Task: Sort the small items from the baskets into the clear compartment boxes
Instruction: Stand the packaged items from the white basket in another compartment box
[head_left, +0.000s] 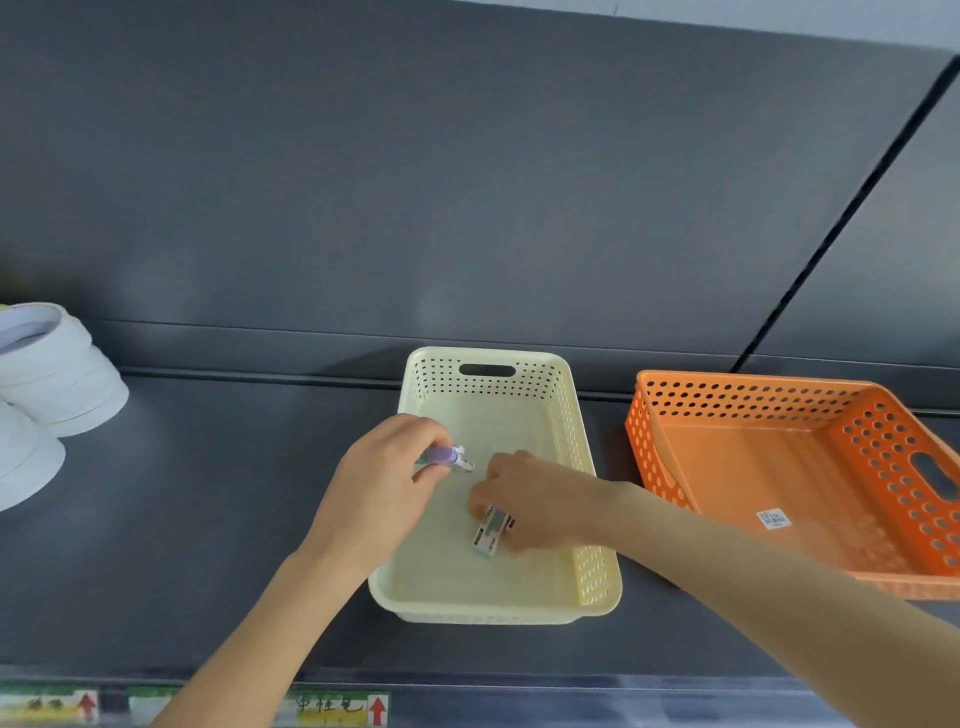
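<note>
Holding small labelled items (490, 532) — print unreadable — both hands (382, 480) in cream basket (582, 452).

A pale yellow perforated basket (566, 415) with a slot handle in its far wall stands lengthwise on the dark grey shelf (208, 519). Over its left rim the left hand (379, 488) pinches a small purple-and-white item (448, 457), held level with its white end pointing right. Inside the basket, the right hand (535, 499) has its fingers (480, 506) on a small white-and-green packet (491, 530) lying on the basket floor near the middle. To the right, apart from it, sits an orange perforated basket (727, 400), turned at an angle, a white sticker (774, 518) on its floor.
</note>
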